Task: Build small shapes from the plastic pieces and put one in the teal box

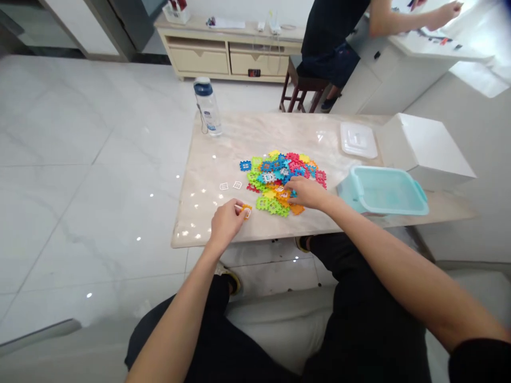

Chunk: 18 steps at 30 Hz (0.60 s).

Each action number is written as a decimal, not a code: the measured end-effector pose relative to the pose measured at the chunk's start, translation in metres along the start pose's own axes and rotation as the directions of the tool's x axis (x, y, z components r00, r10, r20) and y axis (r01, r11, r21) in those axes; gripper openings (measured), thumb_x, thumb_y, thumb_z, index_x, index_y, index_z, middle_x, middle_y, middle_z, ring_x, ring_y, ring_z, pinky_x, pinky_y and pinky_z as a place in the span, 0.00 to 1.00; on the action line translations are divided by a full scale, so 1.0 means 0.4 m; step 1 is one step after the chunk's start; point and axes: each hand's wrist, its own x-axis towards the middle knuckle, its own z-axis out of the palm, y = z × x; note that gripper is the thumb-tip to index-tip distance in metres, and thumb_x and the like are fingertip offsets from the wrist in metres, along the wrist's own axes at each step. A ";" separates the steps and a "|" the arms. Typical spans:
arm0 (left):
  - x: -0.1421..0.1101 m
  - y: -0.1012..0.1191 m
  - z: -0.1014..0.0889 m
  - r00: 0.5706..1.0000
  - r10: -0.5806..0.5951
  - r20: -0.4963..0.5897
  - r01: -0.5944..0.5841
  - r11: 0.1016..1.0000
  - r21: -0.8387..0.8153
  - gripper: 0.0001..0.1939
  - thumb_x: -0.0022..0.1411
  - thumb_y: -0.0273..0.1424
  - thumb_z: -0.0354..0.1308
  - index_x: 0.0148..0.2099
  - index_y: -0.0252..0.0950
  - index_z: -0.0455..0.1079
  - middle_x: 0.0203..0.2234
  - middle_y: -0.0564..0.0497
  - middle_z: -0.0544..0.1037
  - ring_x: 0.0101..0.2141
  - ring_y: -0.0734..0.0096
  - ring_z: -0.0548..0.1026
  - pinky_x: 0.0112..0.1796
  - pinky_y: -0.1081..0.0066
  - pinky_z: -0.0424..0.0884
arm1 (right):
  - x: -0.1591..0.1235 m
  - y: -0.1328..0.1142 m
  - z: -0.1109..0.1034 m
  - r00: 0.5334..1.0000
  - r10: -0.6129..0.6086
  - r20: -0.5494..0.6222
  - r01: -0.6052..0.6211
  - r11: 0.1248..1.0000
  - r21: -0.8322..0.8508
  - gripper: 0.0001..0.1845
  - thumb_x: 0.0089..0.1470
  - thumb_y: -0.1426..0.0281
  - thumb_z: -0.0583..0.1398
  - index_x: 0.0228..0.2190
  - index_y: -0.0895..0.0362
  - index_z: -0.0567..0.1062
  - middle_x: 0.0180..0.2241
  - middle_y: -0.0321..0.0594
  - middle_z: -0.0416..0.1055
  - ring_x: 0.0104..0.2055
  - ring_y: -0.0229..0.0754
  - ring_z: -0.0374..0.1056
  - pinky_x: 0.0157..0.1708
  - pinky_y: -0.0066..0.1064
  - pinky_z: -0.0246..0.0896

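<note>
A heap of small coloured plastic interlocking tiles (279, 173) lies in the middle of a marble-topped low table (207, 213). My left hand (226, 221) is closed in a pinch on an orange tile with a white insert (246, 210) near the front edge. My right hand (307, 192) rests on the near side of the heap, fingers curled onto the tiles; what they grip is hidden. Two loose white inserts (230, 185) lie left of the heap.
An open teal plastic tub (382, 190) stands at the right, its clear lid (358, 139) behind it, beside a white box (425, 149). A water bottle (207, 106) stands at the back left corner. Another person sits on a stool (301, 90) beyond the table.
</note>
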 end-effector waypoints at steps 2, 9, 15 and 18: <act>0.009 0.003 0.008 0.999 -0.009 0.037 0.011 0.998 -0.054 0.11 0.65 0.35 0.66 0.48 0.38 0.79 0.39 0.44 0.88 0.42 0.55 0.85 0.44 0.64 0.75 | 0.020 -0.003 0.018 0.999 -0.035 0.029 0.036 0.999 -0.028 0.25 0.61 0.65 0.74 0.56 0.57 0.79 0.54 0.50 0.76 0.61 0.57 0.71 0.56 0.38 0.66; -0.002 0.020 -0.054 1.000 -0.024 -0.015 0.028 0.950 0.311 0.20 0.72 0.37 0.60 0.61 0.32 0.75 0.49 0.32 0.86 0.51 0.41 0.84 0.50 0.54 0.76 | 0.038 -0.027 0.042 0.998 -0.051 0.045 0.057 0.990 -0.126 0.20 0.65 0.68 0.68 0.57 0.59 0.78 0.55 0.52 0.76 0.59 0.55 0.71 0.53 0.37 0.66; -0.039 0.025 -0.137 0.995 -0.047 -0.088 0.069 0.962 0.265 0.17 0.75 0.40 0.55 0.57 0.39 0.79 0.47 0.41 0.88 0.50 0.43 0.83 0.50 0.53 0.76 | 0.017 -0.049 0.010 0.999 0.033 -0.007 -0.034 0.992 -0.122 0.13 0.67 0.72 0.62 0.51 0.56 0.82 0.53 0.50 0.80 0.59 0.54 0.72 0.51 0.36 0.66; -0.037 0.047 -0.129 0.990 -0.009 -0.139 0.038 0.977 0.210 0.16 0.75 0.38 0.56 0.56 0.40 0.80 0.47 0.42 0.88 0.50 0.44 0.84 0.51 0.54 0.76 | 0.009 -0.065 -0.019 0.991 0.113 -0.071 -0.119 0.988 -0.095 0.12 0.68 0.71 0.62 0.49 0.56 0.84 0.53 0.49 0.81 0.58 0.54 0.74 0.49 0.35 0.67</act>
